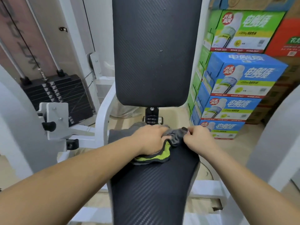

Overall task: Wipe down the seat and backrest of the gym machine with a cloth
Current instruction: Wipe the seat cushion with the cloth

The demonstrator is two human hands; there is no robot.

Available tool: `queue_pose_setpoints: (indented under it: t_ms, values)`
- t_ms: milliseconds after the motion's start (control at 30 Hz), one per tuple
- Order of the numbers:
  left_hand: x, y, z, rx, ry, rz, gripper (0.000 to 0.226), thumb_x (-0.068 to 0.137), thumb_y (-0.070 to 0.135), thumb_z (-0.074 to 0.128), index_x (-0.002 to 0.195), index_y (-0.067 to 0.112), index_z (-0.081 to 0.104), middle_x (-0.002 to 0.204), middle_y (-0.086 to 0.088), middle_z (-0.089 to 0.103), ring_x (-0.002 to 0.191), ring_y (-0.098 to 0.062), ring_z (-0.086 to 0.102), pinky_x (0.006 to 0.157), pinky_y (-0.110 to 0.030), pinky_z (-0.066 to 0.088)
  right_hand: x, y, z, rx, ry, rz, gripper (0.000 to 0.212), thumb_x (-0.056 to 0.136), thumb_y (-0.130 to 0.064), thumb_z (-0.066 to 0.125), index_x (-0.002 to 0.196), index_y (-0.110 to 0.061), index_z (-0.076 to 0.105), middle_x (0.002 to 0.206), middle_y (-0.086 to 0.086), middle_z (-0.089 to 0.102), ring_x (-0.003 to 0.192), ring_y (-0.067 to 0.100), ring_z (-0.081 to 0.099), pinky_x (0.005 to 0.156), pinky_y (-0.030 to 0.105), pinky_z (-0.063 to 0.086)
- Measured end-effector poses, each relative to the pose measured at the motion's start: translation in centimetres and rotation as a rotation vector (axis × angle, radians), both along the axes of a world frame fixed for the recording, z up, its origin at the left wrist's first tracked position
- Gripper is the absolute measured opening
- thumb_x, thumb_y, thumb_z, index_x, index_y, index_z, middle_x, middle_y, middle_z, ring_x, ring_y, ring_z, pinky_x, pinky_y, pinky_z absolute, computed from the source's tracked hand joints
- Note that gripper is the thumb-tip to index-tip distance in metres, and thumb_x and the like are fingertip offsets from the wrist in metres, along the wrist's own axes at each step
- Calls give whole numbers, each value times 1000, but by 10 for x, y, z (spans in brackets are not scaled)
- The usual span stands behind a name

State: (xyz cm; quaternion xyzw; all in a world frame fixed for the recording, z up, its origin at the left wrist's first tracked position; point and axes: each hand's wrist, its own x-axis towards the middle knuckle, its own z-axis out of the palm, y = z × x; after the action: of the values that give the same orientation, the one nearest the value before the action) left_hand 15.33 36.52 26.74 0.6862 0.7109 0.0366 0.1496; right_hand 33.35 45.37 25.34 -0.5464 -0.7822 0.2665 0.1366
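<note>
A grey cloth with a lime-green underside [164,155] lies bunched on the far end of the black textured seat [152,189]. My left hand [151,140] presses flat on the cloth, fingers curled over its grey folds. My right hand [197,137] pinches the cloth's grey right edge at the seat's far right corner. The tall black backrest [154,51] stands upright behind the seat, with a few small specks on its surface. A black bracket [151,116] joins backrest and seat.
The white machine frame [103,114] curves along the seat's left. A black weight stack [56,95] with cable stands at the left. Stacked blue and green drink cartons [235,88] fill the right side. A white arm [276,130] rises at the far right.
</note>
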Motion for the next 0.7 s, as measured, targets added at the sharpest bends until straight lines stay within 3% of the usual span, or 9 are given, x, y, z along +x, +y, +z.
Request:
queue_pose_setpoints:
  t_ms: [100, 133, 200, 300, 367, 467, 567, 633, 700]
  values:
    - [36, 30, -3, -29, -53, -191, 54, 106, 57, 34, 146, 26, 52, 153, -4, 53, 141, -33, 48, 118, -48, 34, 9, 27, -1, -267, 375, -172, 30, 93, -29, 51, 77, -8, 67, 80, 20, 71, 79, 40, 70, 64, 48, 63]
    - [41, 39, -4, -51, -57, -200, 57, 103, 64, 32, 149, 34, 48, 158, 1, 49, 145, -30, 44, 121, -54, 28, 13, 35, -1, -386, 464, -232, 33, 99, -32, 52, 84, -7, 66, 82, 21, 71, 74, 37, 70, 57, 43, 63]
    - [43, 53, -9, -124, -30, -137, 61, 97, 76, 28, 154, 56, 31, 167, 10, 35, 154, -28, 30, 121, -71, 9, 18, 48, -5, -580, 493, -274, 36, 106, -39, 52, 94, -6, 64, 81, 17, 70, 65, 29, 69, 45, 28, 56]
    - [49, 52, -14, -195, 33, -8, 79, 83, 93, 22, 155, 67, 2, 176, 0, 15, 161, -36, 8, 115, -82, -4, 20, 52, -8, -640, 485, -245, 37, 104, -35, 58, 111, -1, 71, 101, 19, 78, 84, 31, 75, 62, 31, 57]
    - [51, 47, -10, -223, 26, 12, 79, 86, 90, 21, 157, 63, -1, 175, -2, 16, 161, -34, 6, 118, -78, -3, 18, 42, 3, -591, 469, -242, 33, 104, -29, 58, 112, -1, 74, 104, 21, 78, 88, 31, 74, 69, 35, 57]
    - [55, 30, -3, -192, -55, -19, 63, 101, 71, 24, 161, 55, 12, 176, 10, 12, 163, -26, 0, 125, -67, -4, 19, 15, 21, -514, 362, -367, 40, 98, -36, 52, 87, -3, 71, 90, 20, 73, 82, 36, 69, 73, 44, 59]
    - [67, -12, 24, -213, -162, -115, 56, 109, 56, 29, 163, 43, 24, 176, 11, 11, 163, -21, 1, 130, -53, -1, 26, -19, 55, -504, 193, -440, 44, 98, -39, 41, 69, -9, 56, 77, 14, 57, 81, 33, 54, 74, 40, 45]
    - [81, -52, 38, -207, -232, -149, 54, 110, 48, 35, 162, 34, 32, 175, 8, 18, 163, -20, 8, 131, -45, 4, 36, -46, 72, -578, 100, -488, 44, 103, -35, 40, 86, -2, 63, 83, 12, 61, 88, 33, 56, 79, 36, 43]
    - [90, -94, 63, -244, -364, -78, 50, 110, 42, 43, 158, 26, 45, 169, 2, 36, 159, -21, 25, 129, -38, 17, 40, -74, 98, -766, 51, -566, 54, 94, -46, 41, 108, 0, 65, 108, 20, 70, 103, 39, 65, 94, 44, 52]
